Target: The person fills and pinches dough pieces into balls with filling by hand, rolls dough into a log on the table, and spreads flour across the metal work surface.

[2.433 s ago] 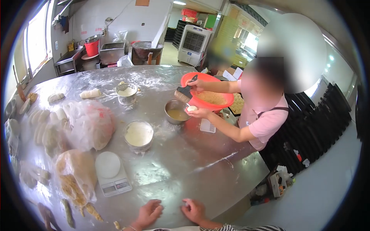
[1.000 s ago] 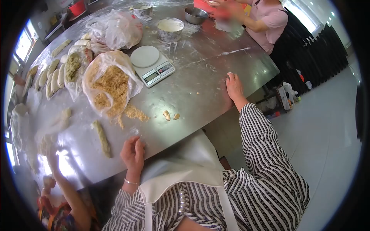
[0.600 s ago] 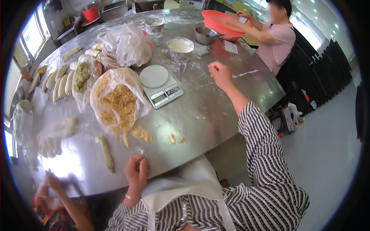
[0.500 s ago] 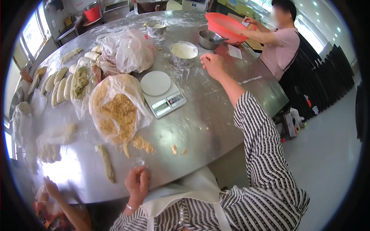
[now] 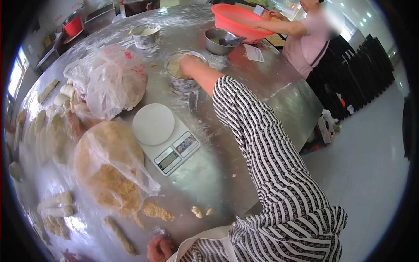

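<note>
My right hand (image 5: 192, 69) reaches down into a metal bowl of white flour (image 5: 174, 67); its fingers are hidden in the bowl. At the table's near edge, my left hand (image 5: 159, 249) rests with its fingers curled in, and I see nothing in it. A strip of pale green dough (image 5: 119, 236) lies to the left of that hand. Spilled orange-brown crumbly filling (image 5: 158, 212) and small dough scraps (image 5: 197, 212) lie beyond it. Between my hands are a white kitchen scale (image 5: 168, 146) with a bare round plate and a plastic bag of the filling (image 5: 111, 174).
Crumpled plastic bags (image 5: 109, 83) and several dough rolls (image 5: 48, 91) cover the left side. Farther back stand a second flour bowl (image 5: 146, 37), a metal bowl with a dark utensil (image 5: 218, 42) and a red basin (image 5: 240, 24). A co-worker (image 5: 307, 37) reaches toward that basin.
My right hand has moved left and down into the flour bowl. My view has shifted, bringing the scale and filling bag closer. My left hand stays at the table edge.
</note>
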